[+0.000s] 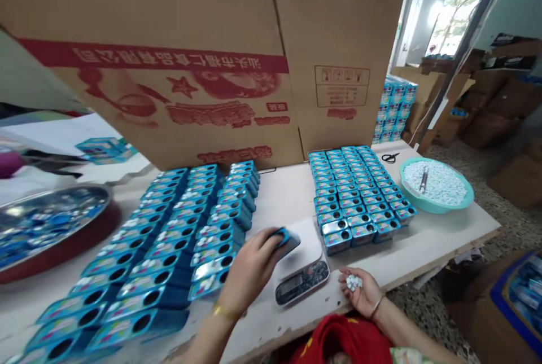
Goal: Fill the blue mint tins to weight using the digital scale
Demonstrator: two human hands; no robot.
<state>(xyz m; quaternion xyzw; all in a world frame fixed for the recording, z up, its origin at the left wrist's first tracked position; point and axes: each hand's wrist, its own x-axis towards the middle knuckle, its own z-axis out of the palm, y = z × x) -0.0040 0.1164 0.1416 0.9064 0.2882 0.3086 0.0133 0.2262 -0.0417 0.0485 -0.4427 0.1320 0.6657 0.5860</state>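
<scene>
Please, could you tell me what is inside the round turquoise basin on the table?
Many small pale pieces fill the basin, and a metal tool lies on them. The bottom is covered, so I cannot see it.

Glossy blue boxes (334,237) with a smooth, metallic-looking sheen line a matt white table (279,197) with a rough, wood-like edge, before dull brown cardboard (237,14). Chalky, matt pellets (444,183) fill a smooth plastic basin (423,204); a bowl (84,242) shows shiny metal inside. The scale (305,240) pairs smooth white plastic with a glossy dark panel (292,285). A red garment (364,341) is soft-looking matt cloth.
</scene>
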